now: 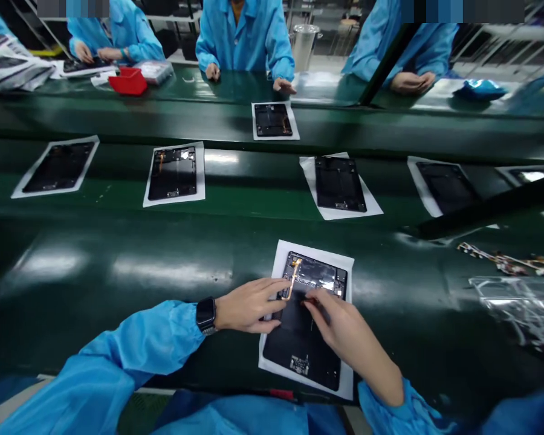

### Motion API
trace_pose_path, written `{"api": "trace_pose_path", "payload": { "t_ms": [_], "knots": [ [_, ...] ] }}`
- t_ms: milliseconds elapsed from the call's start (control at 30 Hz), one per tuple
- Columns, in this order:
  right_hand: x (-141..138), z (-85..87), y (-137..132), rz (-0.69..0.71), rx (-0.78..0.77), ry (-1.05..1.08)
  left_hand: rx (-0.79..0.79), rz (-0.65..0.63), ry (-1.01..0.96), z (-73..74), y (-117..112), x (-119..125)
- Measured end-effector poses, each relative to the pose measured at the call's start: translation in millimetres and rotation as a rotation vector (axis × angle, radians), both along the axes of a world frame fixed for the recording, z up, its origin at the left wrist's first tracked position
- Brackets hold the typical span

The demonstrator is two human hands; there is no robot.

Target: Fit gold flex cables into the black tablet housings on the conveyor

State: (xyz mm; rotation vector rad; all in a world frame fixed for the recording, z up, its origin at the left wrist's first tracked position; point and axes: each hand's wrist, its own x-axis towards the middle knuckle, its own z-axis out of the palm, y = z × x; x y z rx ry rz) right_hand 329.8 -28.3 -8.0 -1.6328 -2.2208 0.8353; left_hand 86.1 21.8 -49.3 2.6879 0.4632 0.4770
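Observation:
An opened black tablet lies on a white sheet at the table's near side, its inner parts facing up. An orange-and-white flex cable runs along its upper left part. My left hand rests over the tablet's left edge, fingers stretched and apart, fingertips at the lower end of the cable. Over the middle of the tablet, my right hand has thumb and index finger brought together in a pinch. Whatever sits between those fingertips, if anything, is too small to make out.
More opened tablets on white sheets lie along the green belt. A dark post slants in at right, near loose flex cables and a clear tray. Across, co-workers in blue sit near a red bin.

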Motion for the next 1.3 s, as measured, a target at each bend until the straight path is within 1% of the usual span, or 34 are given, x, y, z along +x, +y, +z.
{"api": "trace_pose_path", "payload": {
  "t_ms": [100, 200, 300, 400, 533, 667, 733, 767, 833, 900, 933, 967, 1000, 1033, 1067, 1100, 1133, 1167, 1200, 1267, 1300],
  "knots": [
    [-13.5, -3.8, -1.1, 0.064, 0.039, -0.066, -0.024, 0.049, -0.044, -2.9, -4.3, -9.6],
    [-28.5, -2.1, 2.7, 0.116, 0.065, -0.165, -0.035, 0.081, -0.048, -4.4, -5.3, -16.6],
    [-41.0, 0.0, 5.5, 0.158, 0.065, -0.222, -0.041, 0.081, -0.051, -5.1, -4.7, -19.4],
    [-46.1, -2.2, 3.5, 0.15, 0.09, -0.245, -0.05, 0.066, -0.04, -6.2, -4.7, -19.3],
    [-45.6, -11.3, -2.6, 0.086, 0.138, -0.172, -0.054, 0.056, -0.03, -8.1, -5.6, -19.0],
    [-44.0, -17.1, -7.5, 0.045, 0.119, -0.037, -0.053, 0.051, -0.041, -9.1, -6.2, -20.1],
    [-30.8, -14.4, -10.8, 0.015, 0.154, 0.017, -0.051, 0.041, -0.056, -9.5, -6.6, -20.3],
    [-17.7, -11.6, -13.3, -0.011, 0.19, 0.043, -0.049, 0.036, -0.063, -9.7, -6.9, -20.1],
    [22.0, -5.6, -20.8, -0.038, 0.227, 0.068, -0.046, 0.028, -0.069, -10.3, -7.7, -19.6],
    [71.8, -3.5, -32.6, -0.061, 0.225, 0.077, -0.042, 0.026, -0.069, -10.8, -8.5, -19.0],
    [95.1, -4.8, -39.9, -0.122, 0.249, 0.115, -0.041, 0.027, -0.065, -10.9, -8.9, -18.7],
    [114.3, -7.6, -47.3, -0.162, 0.213, 0.137, -0.04, 0.027, -0.062, -10.9, -9.0, -18.5],
    [127.3, -11.1, -54.2, -0.167, 0.171, 0.143, -0.039, 0.028, -0.058, -10.9, -9.1, -18.5],
    [132.6, -14.6, -59.8, -0.174, 0.164, 0.149, -0.038, 0.027, -0.053, -10.9, -9.0, -18.5],
    [129.7, -17.5, -63.4, -0.166, 0.175, 0.145, -0.037, 0.025, -0.048, -10.7, -8.7, -18.5],
    [118.8, -19.3, -64.5, -0.162, 0.225, 0.136, -0.037, 0.024, -0.041, -10.6, -8.4, -18.6],
    [101.0, -19.9, -63.0, -0.14, 0.289, 0.122, -0.036, 0.021, -0.034, -10.5, -8.0, -18.8],
    [78.2, -19.5, -59.2, -0.163, 0.387, 0.106, -0.035, 0.016, -0.028, -10.3, -7.5, -18.9],
    [52.6, -18.8, -53.6, -0.167, 0.453, 0.089, -0.035, 0.012, -0.024, -10.1, -7.1, -18.9],
    [3.0, -17.6, -39.6, -0.081, 0.428, 0.069, -0.036, 0.007, -0.02, -9.8, -6.4, -18.9],
    [-16.8, -17.7, -32.6, -0.047, 0.403, 0.065, -0.037, 0.006, -0.02, -9.7, -6.2, -18.8]
  ]
}}
